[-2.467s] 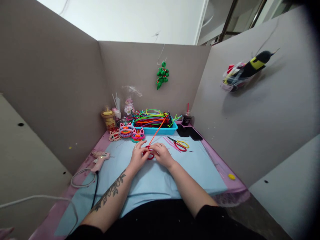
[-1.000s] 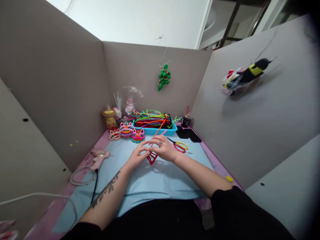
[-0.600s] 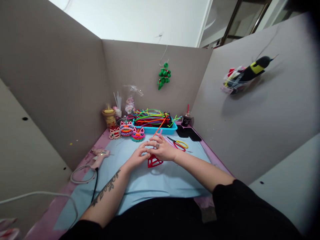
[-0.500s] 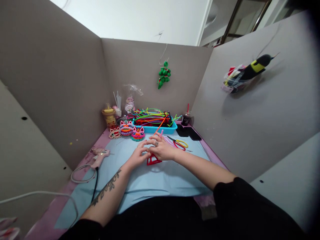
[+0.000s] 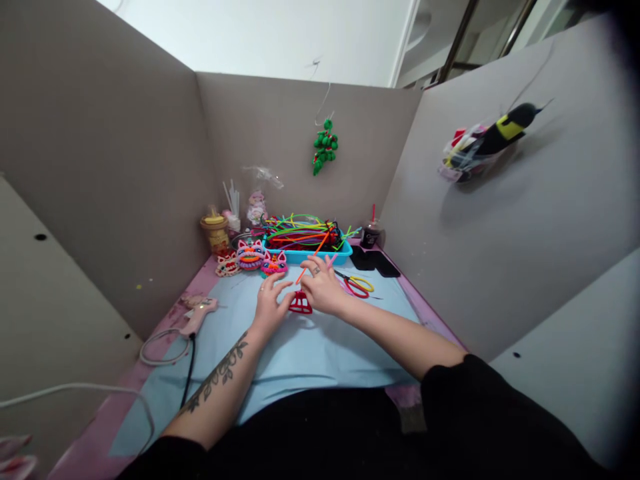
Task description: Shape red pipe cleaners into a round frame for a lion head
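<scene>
A small red openwork frame [image 5: 301, 304] hangs between my hands above the light blue table cover. My left hand [image 5: 271, 303] touches its left side with thumb and fingertips, the other fingers curved apart. My right hand [image 5: 320, 288] pinches its upper right part, and the fingertips hide the exact grip. An orange stem [image 5: 321, 245] rises by my right fingers, in front of a blue tray [image 5: 305, 257] of many coloured stems. Scissors with red and yellow handles [image 5: 361, 287] lie to the right of my right hand, beside pink stems.
Three colourful animal-face pieces [image 5: 251, 255] stand at the back left, near a yellow-lidded cup [image 5: 217, 233]. A pink glue gun [image 5: 199, 317] with its cable lies at left. Black flat pads [image 5: 374, 262] and a dark drink cup [image 5: 371, 235] are at back right. Grey panels [image 5: 300, 150] enclose the table.
My left hand has drawn back a little to the left and its fingers have spread. The red frame has turned and shifted slightly up and left. The view has tilted a little.
</scene>
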Available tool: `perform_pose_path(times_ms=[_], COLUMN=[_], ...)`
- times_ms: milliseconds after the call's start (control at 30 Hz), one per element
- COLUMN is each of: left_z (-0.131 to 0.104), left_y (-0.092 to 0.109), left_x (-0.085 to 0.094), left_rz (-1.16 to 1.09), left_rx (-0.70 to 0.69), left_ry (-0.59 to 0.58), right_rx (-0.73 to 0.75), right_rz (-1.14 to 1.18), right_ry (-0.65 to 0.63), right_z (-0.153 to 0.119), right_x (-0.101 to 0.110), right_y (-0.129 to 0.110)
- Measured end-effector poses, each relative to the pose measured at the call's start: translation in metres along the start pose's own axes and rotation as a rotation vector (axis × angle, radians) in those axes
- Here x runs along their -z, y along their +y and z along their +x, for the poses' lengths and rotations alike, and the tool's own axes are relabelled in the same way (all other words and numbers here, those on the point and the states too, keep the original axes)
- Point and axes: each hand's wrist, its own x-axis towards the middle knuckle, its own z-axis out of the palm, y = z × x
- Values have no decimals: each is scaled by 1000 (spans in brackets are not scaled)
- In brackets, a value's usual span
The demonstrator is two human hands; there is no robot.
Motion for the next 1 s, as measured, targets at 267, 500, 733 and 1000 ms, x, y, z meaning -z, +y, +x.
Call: perform_pose_path(times_ms=[267,500,733,1000], left_z=[0,5,5,6], left_y=[-4,5,2,7], left_x=[-11,-10,-11,-11], left_rz=[-518,-1354,-1423,-1417], left_rx=[641,1013,978,1017], left_ry=[44,-52,13,9], right_rx=[-19,68,-33,-248], right_rz=[-87,-76,98,361], right_ry=[214,441,481,452], right_z=[-4,-15,-25,-24], right_x=[-22,-47,-58,-55], right_y=[24,13,-1,-7])
